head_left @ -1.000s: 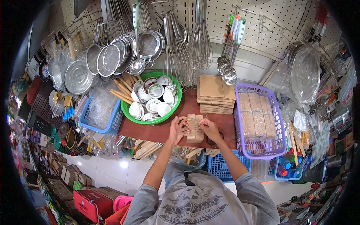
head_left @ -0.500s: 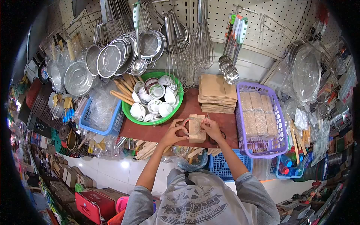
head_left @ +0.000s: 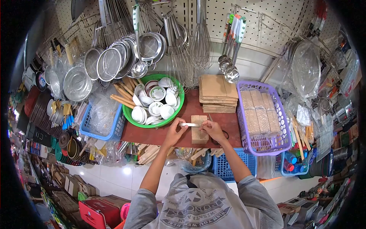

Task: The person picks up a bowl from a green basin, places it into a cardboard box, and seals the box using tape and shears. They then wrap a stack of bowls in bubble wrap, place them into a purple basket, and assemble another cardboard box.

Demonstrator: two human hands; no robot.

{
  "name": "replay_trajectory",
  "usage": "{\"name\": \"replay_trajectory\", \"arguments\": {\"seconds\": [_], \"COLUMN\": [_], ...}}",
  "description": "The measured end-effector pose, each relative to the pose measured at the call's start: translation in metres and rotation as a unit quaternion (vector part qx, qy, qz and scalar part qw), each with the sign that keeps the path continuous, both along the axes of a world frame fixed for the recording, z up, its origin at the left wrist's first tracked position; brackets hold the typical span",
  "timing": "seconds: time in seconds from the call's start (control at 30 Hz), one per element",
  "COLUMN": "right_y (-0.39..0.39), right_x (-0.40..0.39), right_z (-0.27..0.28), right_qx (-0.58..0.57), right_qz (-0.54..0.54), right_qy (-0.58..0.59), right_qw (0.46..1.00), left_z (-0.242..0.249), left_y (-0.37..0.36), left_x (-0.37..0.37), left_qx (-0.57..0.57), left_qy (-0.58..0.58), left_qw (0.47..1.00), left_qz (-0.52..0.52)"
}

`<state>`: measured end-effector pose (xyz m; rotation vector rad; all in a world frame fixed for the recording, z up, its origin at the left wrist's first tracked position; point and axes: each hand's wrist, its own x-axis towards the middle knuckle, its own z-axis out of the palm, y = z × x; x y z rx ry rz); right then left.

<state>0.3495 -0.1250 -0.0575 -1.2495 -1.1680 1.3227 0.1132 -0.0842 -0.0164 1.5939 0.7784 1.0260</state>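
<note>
A tape roll [head_left: 189, 124], seen edge-on as a pale band, is gripped between the thumb and fingers of my left hand [head_left: 175, 133]. My right hand [head_left: 213, 131] is closed in a pinch near the roll's other side; whether it holds the tape's end is too small to tell. Beneath both hands a small brown cardboard box [head_left: 199, 136] lies on the reddish-brown tabletop [head_left: 152, 136]. Beside my right hand shows the dark handle of scissors [head_left: 226, 134], partly hidden by the hand.
A green basin [head_left: 180, 108] of small white bowls stands at left, near a blue basket [head_left: 119, 128]. Stacked flat brown cardboard [head_left: 218, 87] lies behind the box. A purple basket [head_left: 263, 152] with wrapped brown blocks stands at right. Ladles [head_left: 231, 72] and whisks [head_left: 202, 49] hang above.
The tape roll has turned from showing its round face to edge-on. Both hands stay close to the box, now a little above it. The whole view has shifted slightly.
</note>
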Motion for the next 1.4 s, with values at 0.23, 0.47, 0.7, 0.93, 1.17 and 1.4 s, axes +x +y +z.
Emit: {"name": "replay_trajectory", "arguments": {"seconds": [0.23, 0.47, 0.7, 0.93, 1.17, 1.4], "right_y": [-0.006, -0.008, -0.004, 0.001, -0.004, -0.001], "right_x": [-0.006, -0.006, -0.005, 0.002, 0.006, 0.007], "right_z": [0.008, 0.003, 0.005, 0.001, 0.032, 0.022], "right_qx": [0.038, 0.038, -0.002, -0.011, -0.045, -0.056], "right_qz": [-0.025, -0.019, -0.029, -0.01, -0.047, -0.066], "right_qy": [-0.062, -0.028, 0.031, 0.034, -0.076, -0.098], "right_qw": [0.997, 0.999, 0.999, 0.999, 0.995, 0.991], "left_z": [0.004, -0.014, 0.003, 0.01, 0.012, 0.024], "left_y": [-0.014, -0.02, -0.023, -0.023, -0.023, -0.018], "left_x": [0.025, 0.033, 0.032, 0.032, 0.034, 0.036], "left_qx": [0.26, 0.275, 0.263, 0.249, 0.269, 0.28], "left_qy": [0.206, 0.259, 0.293, 0.319, 0.343, 0.373], "left_qw": [0.936, 0.911, 0.897, 0.896, 0.885, 0.877], "left_qz": [0.121, 0.167, 0.2, 0.184, 0.165, 0.113]}}
